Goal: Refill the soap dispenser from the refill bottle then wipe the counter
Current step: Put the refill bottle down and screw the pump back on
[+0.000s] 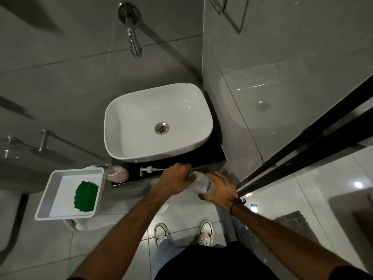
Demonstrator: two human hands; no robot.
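Both my hands hold a clear plastic refill bottle [201,181] lying tilted over the front edge of the dark counter [218,152]. My left hand [175,177] grips its top end, hiding the cap. My right hand [221,190] wraps its body. A white pump head [150,170] with its tube lies on the counter just left of my left hand. Further left stands the open soap dispenser bottle [118,174] with pinkish soap inside. A green cloth [85,196] lies in a white tray [50,194].
A white basin [129,110] sits on the counter under a wall tap [134,42]. The tray rests on a pale surface to the left. A glass shower partition with a black frame [302,156] runs on the right. My shoes [182,234] stand on the tiled floor.
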